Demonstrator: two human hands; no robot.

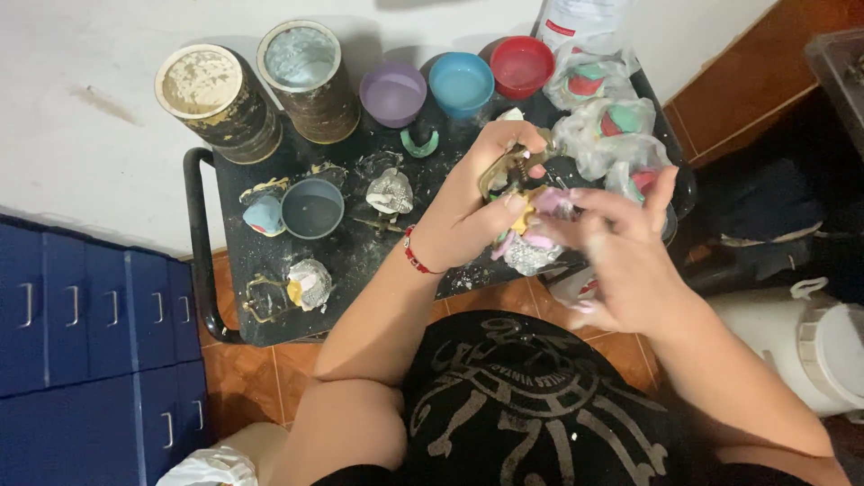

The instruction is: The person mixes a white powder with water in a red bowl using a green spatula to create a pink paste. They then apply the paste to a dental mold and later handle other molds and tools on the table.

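Observation:
My left hand point(477, 202) grips a brass hinged frame point(515, 165) that carries a plaster dental cast point(529, 256) with pink parts. My right hand point(621, 247) is at the same piece from the right, fingertips pinching a small pink part point(549, 200) on it. Both hands hover over the right half of a small black table point(360, 261). A red bracelet point(416, 256) circles my left wrist.
On the table stand two crusted tins point(211, 90) point(306, 67), purple point(393, 92), blue point(461, 84) and red point(521, 65) bowls, a grey cup point(312, 209), other plaster casts point(390, 191) point(309, 283) and bagged casts point(607, 126). Blue drawers point(90, 333) stand left, a white jug point(810, 346) right.

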